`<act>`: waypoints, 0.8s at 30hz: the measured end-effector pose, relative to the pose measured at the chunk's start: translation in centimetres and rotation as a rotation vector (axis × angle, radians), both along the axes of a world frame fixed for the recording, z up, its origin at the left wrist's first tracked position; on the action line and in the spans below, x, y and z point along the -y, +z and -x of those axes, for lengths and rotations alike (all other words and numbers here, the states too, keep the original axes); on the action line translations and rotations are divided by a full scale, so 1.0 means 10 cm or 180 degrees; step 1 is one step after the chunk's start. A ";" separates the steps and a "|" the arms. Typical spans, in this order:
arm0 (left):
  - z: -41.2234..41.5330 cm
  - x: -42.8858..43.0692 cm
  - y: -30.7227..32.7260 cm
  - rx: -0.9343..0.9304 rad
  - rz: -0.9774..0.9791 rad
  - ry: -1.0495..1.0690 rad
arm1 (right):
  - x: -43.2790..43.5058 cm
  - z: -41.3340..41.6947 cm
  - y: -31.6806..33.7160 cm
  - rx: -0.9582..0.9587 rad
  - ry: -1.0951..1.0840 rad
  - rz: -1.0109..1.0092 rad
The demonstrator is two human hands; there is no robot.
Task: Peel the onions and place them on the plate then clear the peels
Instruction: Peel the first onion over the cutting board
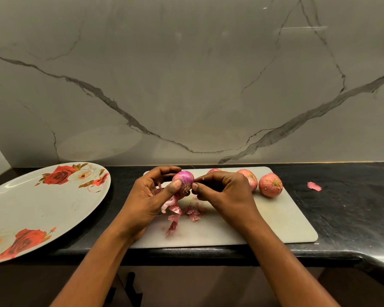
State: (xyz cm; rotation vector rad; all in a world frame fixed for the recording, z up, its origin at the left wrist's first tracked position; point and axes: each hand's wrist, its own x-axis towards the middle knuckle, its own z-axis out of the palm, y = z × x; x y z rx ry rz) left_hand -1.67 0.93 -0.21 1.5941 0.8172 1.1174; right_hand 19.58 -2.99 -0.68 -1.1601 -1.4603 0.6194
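Right now I have the left hand [151,196] curled round the red onion [183,177] above the cutting board's [275,218] eleven o'clock corner, while the right hand [222,191] pinches thumb to forefinger at its root end. I'd strip the skin from the root in short pulls, turning the bulb. Loose peels [186,212] lie beneath. Unpeeled onions [271,185] crowd two o'clock, so my open route runs to the floral plate [31,207] at nine o'clock, which seems to overhang the black counter's [341,207] front edge.
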 end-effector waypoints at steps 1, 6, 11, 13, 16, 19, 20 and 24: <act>0.00 0.00 0.00 -0.0011 -0.0009 0.0000 | -0.01 0.00 0.00 -0.0027 -0.0010 0.0015; 0.00 0.01 0.01 -0.0078 -0.0080 -0.0008 | 0.00 0.00 -0.02 0.0183 -0.0096 -0.0087; 0.00 0.00 0.00 -0.0045 -0.0053 -0.0099 | -0.01 0.02 0.00 0.0230 -0.0121 -0.0084; 0.00 0.01 0.00 0.0027 -0.0011 -0.0148 | -0.02 0.02 0.00 0.0196 -0.0138 -0.0081; 0.00 0.00 0.00 0.0007 0.0010 -0.0108 | -0.01 0.01 -0.01 0.0135 -0.0145 -0.0039; 0.00 -0.02 0.00 -0.0001 0.0088 -0.0089 | 0.00 0.01 -0.01 -0.0007 -0.0162 0.0013; 0.00 -0.02 -0.01 0.0019 0.0119 -0.0095 | 0.00 0.00 -0.01 -0.0031 -0.0172 0.0024; 0.00 -0.02 -0.01 0.0011 0.0109 -0.0092 | 0.01 0.01 -0.01 -0.0028 -0.0110 0.0007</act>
